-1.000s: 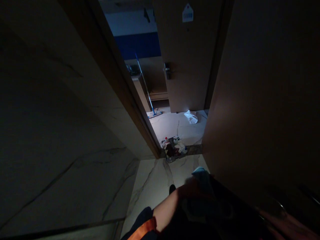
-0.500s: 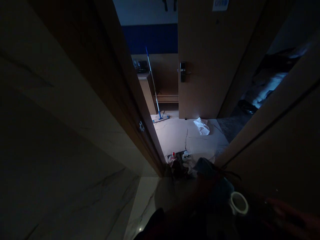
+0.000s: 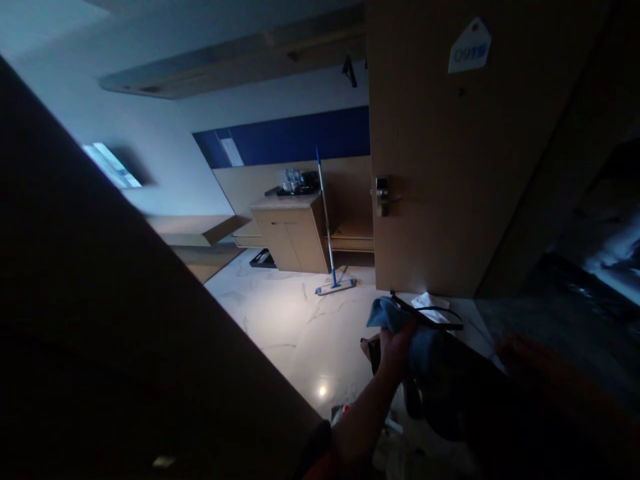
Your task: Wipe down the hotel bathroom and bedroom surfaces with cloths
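Note:
My left hand (image 3: 395, 347) reaches up from the bottom of the head view, its fingers closed round a bunched blue cloth (image 3: 387, 313). A dark bundle with a thin black strap (image 3: 445, 325) lies against the cloth; deep shadow hides what it is. On the right, my right hand (image 3: 525, 360) is a dim reddish blur, and its fingers cannot be made out. Below my left forearm, a bottle with a red cap (image 3: 346, 409) and other partly hidden items are on the floor.
A flat mop (image 3: 336, 287) leans upright beside a low cabinet (image 3: 293, 240) bearing a tray with bottles (image 3: 295, 181). The wooden door (image 3: 425, 240) stands open, with a white cloth (image 3: 429, 305) on the floor before it. A dark door frame (image 3: 150, 320) crosses the left.
The view has moved forward into the doorway and lifted, showing more of the room. My left hand with the blue cloth has come into clearer light. The white ring-shaped thing no longer shows.

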Tool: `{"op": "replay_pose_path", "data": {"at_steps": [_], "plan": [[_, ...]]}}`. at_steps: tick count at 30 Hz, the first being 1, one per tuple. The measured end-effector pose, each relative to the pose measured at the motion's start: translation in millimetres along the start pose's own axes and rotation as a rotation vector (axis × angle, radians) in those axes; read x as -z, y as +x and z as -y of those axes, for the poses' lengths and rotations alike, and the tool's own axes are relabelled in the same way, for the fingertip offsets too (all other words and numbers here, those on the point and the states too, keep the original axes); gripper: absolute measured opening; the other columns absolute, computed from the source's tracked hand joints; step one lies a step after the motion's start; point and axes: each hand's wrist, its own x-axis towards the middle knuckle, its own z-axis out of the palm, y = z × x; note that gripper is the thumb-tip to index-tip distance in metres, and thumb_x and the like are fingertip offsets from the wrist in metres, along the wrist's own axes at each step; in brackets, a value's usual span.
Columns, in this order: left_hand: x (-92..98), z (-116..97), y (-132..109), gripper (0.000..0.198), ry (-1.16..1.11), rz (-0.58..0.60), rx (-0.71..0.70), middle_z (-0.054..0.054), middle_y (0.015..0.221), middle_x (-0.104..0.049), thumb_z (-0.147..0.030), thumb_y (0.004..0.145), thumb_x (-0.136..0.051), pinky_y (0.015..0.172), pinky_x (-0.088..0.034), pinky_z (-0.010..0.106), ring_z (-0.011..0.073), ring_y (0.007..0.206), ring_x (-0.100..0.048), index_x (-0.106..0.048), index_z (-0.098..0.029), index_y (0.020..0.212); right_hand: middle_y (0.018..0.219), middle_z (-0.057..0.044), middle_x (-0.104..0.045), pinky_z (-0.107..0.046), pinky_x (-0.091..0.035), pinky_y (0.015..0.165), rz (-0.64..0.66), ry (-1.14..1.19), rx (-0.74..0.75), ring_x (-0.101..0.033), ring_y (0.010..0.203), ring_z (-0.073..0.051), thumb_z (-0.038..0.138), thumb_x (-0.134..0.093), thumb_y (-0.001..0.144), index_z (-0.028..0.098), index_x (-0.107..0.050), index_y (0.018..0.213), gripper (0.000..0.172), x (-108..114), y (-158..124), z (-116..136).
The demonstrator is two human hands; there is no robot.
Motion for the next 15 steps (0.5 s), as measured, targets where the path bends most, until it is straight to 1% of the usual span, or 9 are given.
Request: {"op": "replay_pose_path", "data": {"at_steps": [1, 3, 4, 5, 7, 9, 11, 13, 15], "plan": [[-6.7, -6, 25, 0.052, 0.013, -0.032, -0.031, 0.012, 0.087, -0.072, -0.044, 0.055, -0.085, 0.076, -0.054, 0.035, 0.0266, 0.085, -0.068, -0.068, -0.011, 0.092, 0.090, -0.010, -0.067, -0.026, -0.054, 0.066, 0.036, -0.021, 0.060, -0.063, 0.081, -0.022, 0.063, -0.075, 0.063, 0.021, -0.071, 0.080, 0.046, -1, 28, 21], [-14.6, -19, 74, 0.052, 0.040, -0.085, -0.099, 0.011, 0.089, -0.072, -0.045, 0.057, -0.083, 0.076, -0.054, 0.034, 0.0258, 0.085, -0.067, -0.067, -0.011, 0.095, 0.078, -0.007, -0.063, -0.023, -0.050, 0.060, 0.171, -0.091, 0.212, -0.058, 0.068, -0.016, 0.064, -0.071, 0.069, 0.016, -0.066, 0.066, 0.048, -7, 77, 63], [-16.9, -25, 96, 0.051, 0.051, -0.098, -0.135, 0.011, 0.090, -0.072, -0.044, 0.059, -0.081, 0.076, -0.054, 0.034, 0.0256, 0.085, -0.067, -0.067, -0.011, 0.095, 0.074, -0.006, -0.061, -0.023, -0.048, 0.058, 0.230, -0.118, 0.286, -0.055, 0.064, -0.014, 0.064, -0.069, 0.070, 0.015, -0.063, 0.063, 0.051, -12, 99, 84], [-18.7, -31, 119, 0.049, 0.063, -0.100, -0.171, 0.011, 0.090, -0.072, -0.044, 0.060, -0.080, 0.076, -0.053, 0.033, 0.0256, 0.085, -0.067, -0.067, -0.011, 0.094, 0.073, -0.005, -0.060, -0.023, -0.048, 0.058, 0.273, -0.132, 0.340, -0.054, 0.062, -0.013, 0.065, -0.069, 0.070, 0.014, -0.062, 0.062, 0.052, -18, 121, 103], [-22.1, -43, 161, 0.045, 0.092, -0.105, -0.235, 0.011, 0.090, -0.072, -0.044, 0.063, -0.077, 0.076, -0.053, 0.033, 0.0256, 0.086, -0.067, -0.068, -0.010, 0.091, 0.070, -0.004, -0.060, -0.025, -0.049, 0.060, 0.332, -0.196, 0.367, -0.055, 0.060, -0.013, 0.065, -0.069, 0.069, 0.014, -0.062, 0.066, 0.051, -31, 167, 140], [-25.5, -53, 202, 0.042, 0.136, -0.127, -0.268, 0.011, 0.090, -0.072, -0.044, 0.065, -0.075, 0.077, -0.052, 0.033, 0.0254, 0.085, -0.066, -0.069, -0.011, 0.088, 0.066, -0.003, -0.060, -0.027, -0.050, 0.059, 0.353, -0.292, 0.374, -0.056, 0.059, -0.015, 0.066, -0.069, 0.066, 0.014, -0.063, 0.070, 0.052, -45, 216, 171], [-28.1, -60, 241, 0.038, 0.181, -0.140, -0.279, 0.011, 0.087, -0.072, -0.043, 0.066, -0.074, 0.077, -0.052, 0.034, 0.0252, 0.083, -0.066, -0.068, -0.011, 0.087, 0.062, -0.002, -0.059, -0.026, -0.050, 0.056, 0.330, -0.386, 0.423, -0.056, 0.056, -0.014, 0.065, -0.068, 0.064, 0.014, -0.063, 0.068, 0.052, -60, 269, 194], [-28.9, -63, 280, 0.033, 0.224, -0.143, -0.265, 0.011, 0.086, -0.072, -0.039, 0.067, -0.074, 0.078, -0.052, 0.034, 0.0253, 0.084, -0.066, -0.068, -0.012, 0.085, 0.059, -0.002, -0.058, -0.024, -0.048, 0.052, 0.261, -0.427, 0.480, -0.055, 0.053, -0.013, 0.064, -0.068, 0.063, 0.014, -0.063, 0.066, 0.050, -76, 321, 208], [-28.0, -63, 318, 0.028, 0.269, -0.165, -0.230, 0.012, 0.087, -0.071, -0.035, 0.068, -0.074, 0.081, -0.052, 0.035, 0.0259, 0.087, -0.067, -0.067, -0.012, 0.084, 0.059, -0.002, -0.059, -0.023, -0.048, 0.049, 0.210, -0.407, 0.482, -0.055, 0.051, -0.013, 0.061, -0.070, 0.061, 0.013, -0.064, 0.064, 0.048, -91, 370, 212]]}}
